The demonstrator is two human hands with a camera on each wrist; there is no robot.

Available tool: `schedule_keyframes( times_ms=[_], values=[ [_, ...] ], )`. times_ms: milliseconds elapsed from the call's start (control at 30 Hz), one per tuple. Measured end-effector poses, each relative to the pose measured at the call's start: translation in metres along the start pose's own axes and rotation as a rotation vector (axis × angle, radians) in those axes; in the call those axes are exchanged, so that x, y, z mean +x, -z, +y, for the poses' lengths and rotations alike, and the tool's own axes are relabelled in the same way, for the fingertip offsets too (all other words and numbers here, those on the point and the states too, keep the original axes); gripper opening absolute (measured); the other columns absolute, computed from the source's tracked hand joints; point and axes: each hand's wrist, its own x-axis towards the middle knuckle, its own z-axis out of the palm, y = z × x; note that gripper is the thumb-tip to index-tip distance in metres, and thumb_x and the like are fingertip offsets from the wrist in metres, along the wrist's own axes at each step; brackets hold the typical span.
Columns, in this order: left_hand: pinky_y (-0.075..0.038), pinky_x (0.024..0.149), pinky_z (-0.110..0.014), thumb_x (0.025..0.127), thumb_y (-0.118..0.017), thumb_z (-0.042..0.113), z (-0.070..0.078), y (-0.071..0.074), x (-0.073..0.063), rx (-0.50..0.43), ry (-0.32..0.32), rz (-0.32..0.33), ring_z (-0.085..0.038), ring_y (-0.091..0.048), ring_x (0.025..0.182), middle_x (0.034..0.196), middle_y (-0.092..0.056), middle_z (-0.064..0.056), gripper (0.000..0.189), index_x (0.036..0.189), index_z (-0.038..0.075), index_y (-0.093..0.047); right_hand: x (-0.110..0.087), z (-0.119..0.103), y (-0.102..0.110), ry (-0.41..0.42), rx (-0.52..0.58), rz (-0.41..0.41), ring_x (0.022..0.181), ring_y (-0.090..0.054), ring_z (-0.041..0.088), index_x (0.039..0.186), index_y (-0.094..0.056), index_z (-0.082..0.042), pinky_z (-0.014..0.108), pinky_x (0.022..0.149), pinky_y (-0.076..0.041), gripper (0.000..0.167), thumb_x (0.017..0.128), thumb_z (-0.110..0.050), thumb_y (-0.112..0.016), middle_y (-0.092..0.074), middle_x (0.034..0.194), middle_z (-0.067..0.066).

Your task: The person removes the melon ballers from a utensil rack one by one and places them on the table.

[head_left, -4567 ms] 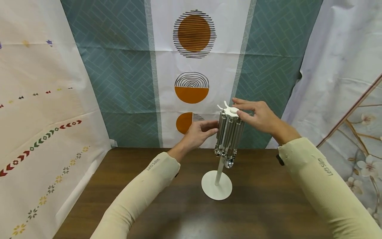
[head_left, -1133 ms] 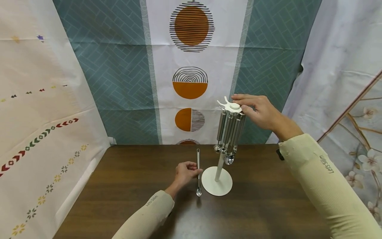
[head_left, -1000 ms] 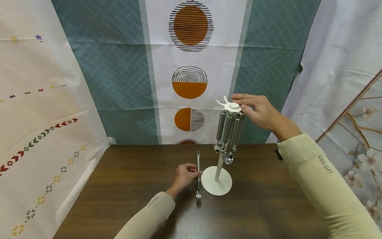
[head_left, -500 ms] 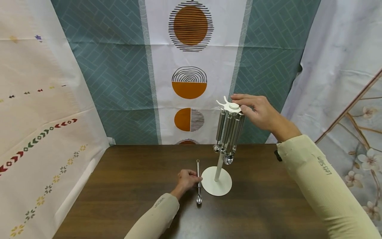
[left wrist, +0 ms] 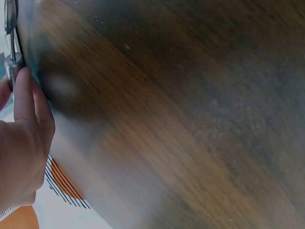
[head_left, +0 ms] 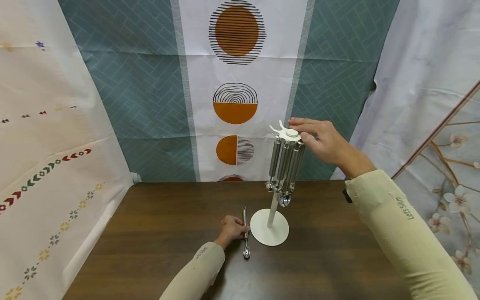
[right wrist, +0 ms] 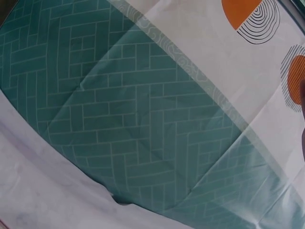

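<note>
Pinching the spoon (head_left: 245, 234) low beside the stand (head_left: 272, 213), your left hand (head_left: 231, 229) may knock it by drifting right; your right hand (head_left: 322, 141), resting outstretched at its top, may topple it by pushing.

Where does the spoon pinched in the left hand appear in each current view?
Head: spoon low, near the middle, in the left hand, left of the white base.
Left wrist: spoon in the top-left corner, bowl uppermost.
Right wrist: not in it.
Shared landmark: the orange-printed backdrop, in all three.
</note>
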Motion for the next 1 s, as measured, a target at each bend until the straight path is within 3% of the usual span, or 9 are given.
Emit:
schedule_keyframes(
  times_ms=[267, 533, 733, 1000],
  values=[
    [-0.056, 0.048, -0.026, 0.072, -0.087, -0.001, 0.002, 0.0, 0.003, 0.076, 0.015, 0.002, -0.012, -0.061, 0.048, 0.064, -0.063, -0.006, 0.021, 0.075, -0.002, -0.067, 0.002, 0.0, -0.002, 0.014, 0.0, 0.023, 0.127, -0.055, 0.036, 0.123, -0.068, 0.003, 0.055, 0.101, -0.043, 0.035, 0.102, -0.012, -0.045, -0.061, 0.134, 0.017],
    [-0.056, 0.048, -0.025, 0.071, -0.086, -0.005, 0.007, -0.002, 0.001, 0.132, -0.009, 0.006, -0.016, -0.063, 0.05, 0.069, -0.061, -0.011, 0.019, 0.072, -0.004, -0.067, 0.001, 0.0, -0.003, 0.015, -0.015, 0.025, 0.125, -0.056, 0.038, 0.122, -0.068, 0.005, 0.057, 0.099, -0.043, 0.036, 0.101, -0.011, -0.044, -0.061, 0.134, 0.019],
    [-0.056, 0.048, -0.025, 0.071, -0.086, -0.005, 0.005, -0.004, 0.001, 0.118, -0.004, 0.019, -0.018, -0.064, 0.053, 0.071, -0.058, -0.012, 0.021, 0.069, -0.003, -0.066, 0.0, 0.0, -0.003, 0.012, -0.001, 0.029, 0.126, -0.056, 0.038, 0.123, -0.068, 0.005, 0.057, 0.101, -0.043, 0.037, 0.104, -0.017, -0.044, -0.061, 0.135, 0.019],
    [-0.055, 0.046, -0.025, 0.073, -0.089, 0.005, 0.011, 0.007, 0.002, 0.172, -0.04, -0.037, -0.01, -0.06, 0.046, 0.056, -0.062, -0.005, 0.022, 0.066, 0.001, -0.068, -0.001, 0.001, -0.003, 0.012, 0.005, 0.032, 0.125, -0.055, 0.039, 0.123, -0.067, 0.006, 0.058, 0.101, -0.042, 0.04, 0.106, -0.021, -0.043, -0.061, 0.134, 0.02]
  ],
)
